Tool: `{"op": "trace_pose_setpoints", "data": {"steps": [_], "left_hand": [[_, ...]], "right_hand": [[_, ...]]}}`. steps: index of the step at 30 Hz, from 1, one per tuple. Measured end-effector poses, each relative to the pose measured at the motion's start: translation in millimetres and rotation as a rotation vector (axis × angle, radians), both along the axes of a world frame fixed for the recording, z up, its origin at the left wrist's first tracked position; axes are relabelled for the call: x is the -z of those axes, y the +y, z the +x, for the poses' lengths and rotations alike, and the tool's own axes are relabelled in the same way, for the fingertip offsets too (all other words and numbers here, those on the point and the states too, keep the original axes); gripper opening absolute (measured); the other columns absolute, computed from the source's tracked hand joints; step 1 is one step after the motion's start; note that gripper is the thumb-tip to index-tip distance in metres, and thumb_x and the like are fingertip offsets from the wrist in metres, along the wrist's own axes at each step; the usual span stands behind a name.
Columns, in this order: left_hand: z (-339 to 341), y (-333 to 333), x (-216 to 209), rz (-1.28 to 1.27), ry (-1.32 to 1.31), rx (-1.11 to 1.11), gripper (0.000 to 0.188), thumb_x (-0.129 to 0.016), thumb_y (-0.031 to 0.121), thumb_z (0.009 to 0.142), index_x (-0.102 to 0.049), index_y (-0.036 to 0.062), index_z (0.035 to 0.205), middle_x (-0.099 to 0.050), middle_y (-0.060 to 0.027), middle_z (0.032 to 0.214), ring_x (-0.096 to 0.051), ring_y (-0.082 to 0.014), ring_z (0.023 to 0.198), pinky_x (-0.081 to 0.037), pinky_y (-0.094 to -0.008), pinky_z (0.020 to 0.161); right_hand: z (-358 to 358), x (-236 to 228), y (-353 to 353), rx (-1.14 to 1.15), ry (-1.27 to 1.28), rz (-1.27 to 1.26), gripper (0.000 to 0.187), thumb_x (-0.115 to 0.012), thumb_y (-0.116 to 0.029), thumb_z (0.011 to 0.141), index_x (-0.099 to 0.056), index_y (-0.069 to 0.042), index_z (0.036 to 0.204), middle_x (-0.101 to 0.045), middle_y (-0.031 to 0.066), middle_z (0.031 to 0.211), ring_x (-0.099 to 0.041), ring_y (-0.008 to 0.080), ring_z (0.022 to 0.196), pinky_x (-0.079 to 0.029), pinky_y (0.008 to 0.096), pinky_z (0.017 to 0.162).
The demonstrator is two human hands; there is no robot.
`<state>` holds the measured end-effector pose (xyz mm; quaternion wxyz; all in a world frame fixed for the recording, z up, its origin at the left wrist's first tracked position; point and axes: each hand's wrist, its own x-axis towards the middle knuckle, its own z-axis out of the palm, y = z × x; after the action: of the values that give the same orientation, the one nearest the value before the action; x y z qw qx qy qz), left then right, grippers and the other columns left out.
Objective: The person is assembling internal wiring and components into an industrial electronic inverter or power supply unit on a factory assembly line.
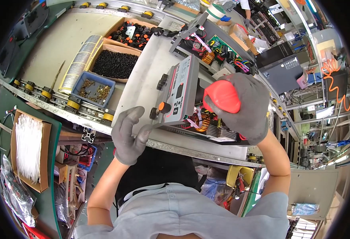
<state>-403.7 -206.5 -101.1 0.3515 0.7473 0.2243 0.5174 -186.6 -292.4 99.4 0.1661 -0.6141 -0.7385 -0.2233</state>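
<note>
My gloved right hand (pixel 248 105) is closed round a smooth red rounded object (pixel 224 96), whose lower end is hidden, so its exact kind does not show. It is above an open electrical unit with a copper coil (pixel 201 122) and metal heat-sink fins (pixel 221 132). The unit's grey front panel (pixel 183 89) tilts up, with a small dark display, black knobs and an orange-capped knob (pixel 164 107). Beside the panel's near left corner, my gloved left hand (pixel 131 137) has its fingers apart and holds nothing.
Left on the bench sit a blue tray of brass-coloured parts (pixel 92 88), a box of black screws (pixel 115 63) and a box of orange-and-black knobs (pixel 129 35). A second open unit (pixel 218 47) stands beyond. White cable ties (pixel 28 147) fill a box at lower left.
</note>
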Motion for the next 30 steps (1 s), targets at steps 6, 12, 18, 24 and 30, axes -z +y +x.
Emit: {"op": "trace_pose_setpoints", "data": {"steps": [6, 12, 18, 24, 30], "left_hand": [[11, 8, 5, 0.07, 0.102, 0.025, 0.07, -0.065, 0.055, 0.086, -0.056, -0.0017, 0.126, -0.059, -0.0214, 0.121, -0.062, -0.0369, 0.104, -0.052, -0.0402, 0.086], [19, 5, 3, -0.031, 0.134, 0.157, 0.084, -0.059, 0.066, 0.085, -0.05, -0.0031, 0.133, -0.054, -0.0234, 0.129, -0.061, -0.0365, 0.106, -0.052, -0.0398, 0.088], [32, 2, -3, -0.225, 0.065, 0.271, 0.09, -0.058, 0.07, 0.082, -0.048, -0.0038, 0.133, -0.054, -0.0222, 0.123, -0.062, -0.03, 0.098, -0.051, -0.0378, 0.085], [43, 4, -14, -0.253, 0.035, 0.245, 0.087, -0.063, 0.07, 0.08, -0.052, -0.0013, 0.13, -0.056, -0.0151, 0.107, -0.059, -0.0239, 0.088, -0.05, -0.0344, 0.078], [76, 20, -41, -0.426, 0.0, 0.21, 0.064, -0.071, 0.053, 0.083, -0.058, 0.0051, 0.124, -0.057, -0.0109, 0.1, -0.059, -0.0187, 0.083, -0.049, -0.0325, 0.075]], "right_hand": [[-1, 3, 1, 0.025, 0.044, -0.071, 0.04, -0.085, -0.025, 0.065, -0.062, -0.009, 0.093, -0.066, 0.0077, 0.077, -0.063, 0.0283, 0.066, -0.048, 0.0381, 0.058], [-2, 11, 6, -0.038, 0.05, -0.089, 0.038, -0.084, -0.023, 0.065, -0.062, -0.008, 0.093, -0.067, 0.008, 0.079, -0.064, 0.0293, 0.068, -0.049, 0.0379, 0.06], [4, 19, 1, -0.007, 0.083, -0.087, 0.041, -0.084, -0.023, 0.063, -0.062, -0.008, 0.094, -0.066, 0.0078, 0.079, -0.064, 0.0293, 0.068, -0.049, 0.0381, 0.061], [2, 8, -7, 0.014, 0.01, -0.112, 0.045, -0.087, -0.022, 0.063, -0.064, -0.006, 0.098, -0.067, 0.0106, 0.087, -0.065, 0.0319, 0.074, -0.051, 0.0394, 0.066], [-4, -32, -77, 0.229, 0.468, 0.339, 0.048, -0.084, -0.018, 0.065, -0.062, -0.002, 0.105, -0.067, 0.0101, 0.091, -0.065, 0.0206, 0.08, -0.054, 0.0339, 0.073]]}}
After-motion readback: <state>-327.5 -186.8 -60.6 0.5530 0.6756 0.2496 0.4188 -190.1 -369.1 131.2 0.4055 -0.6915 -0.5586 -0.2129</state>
